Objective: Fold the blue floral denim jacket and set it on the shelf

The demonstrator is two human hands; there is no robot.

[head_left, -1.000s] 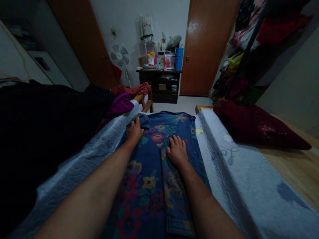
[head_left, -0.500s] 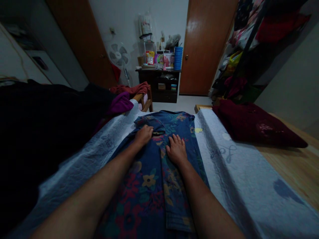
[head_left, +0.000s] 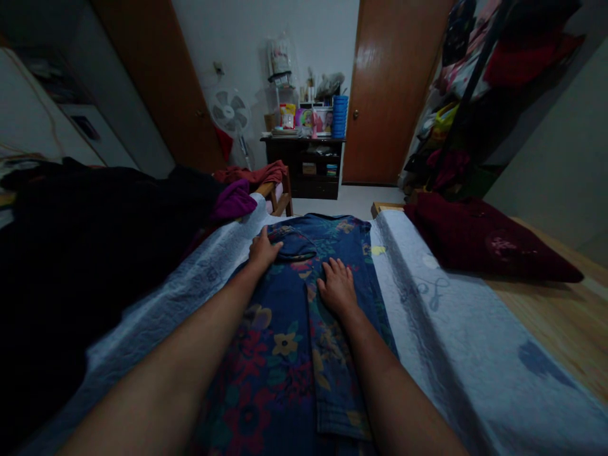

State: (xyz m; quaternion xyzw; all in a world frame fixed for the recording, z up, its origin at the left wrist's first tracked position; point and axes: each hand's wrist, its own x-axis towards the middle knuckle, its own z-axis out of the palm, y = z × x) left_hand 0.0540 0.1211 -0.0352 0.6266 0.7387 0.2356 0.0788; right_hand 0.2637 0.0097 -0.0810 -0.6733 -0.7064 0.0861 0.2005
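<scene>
A dark blue floral long-sleeved shirt (head_left: 285,297) lies spread out in front of me, its collar end away from me. One sleeve (head_left: 335,380) is folded in and runs down the body toward me. At the far left the other sleeve (head_left: 297,244) is bunched and folded over near the shoulder. My left hand (head_left: 265,250) is closed on the outer edge of that fold, thumb on top, some fingers hidden. My right hand (head_left: 338,288) lies flat on the shirt at the top of the folded sleeve, fingers stretched out.
Under the shirt is a pale blanket (head_left: 437,329). A folded maroon garment (head_left: 484,237) rests at the right on a wooden surface (head_left: 546,304). Dark clothes (head_left: 118,240) are heaped on the left, beside a purple cloth (head_left: 235,201). A fan (head_left: 230,113) and a dark cabinet (head_left: 282,155) stand beyond.
My left hand has shifted left, from the inner end of the bunched sleeve to its outer edge. That edge now lies slightly further in. My right hand stays in place.
</scene>
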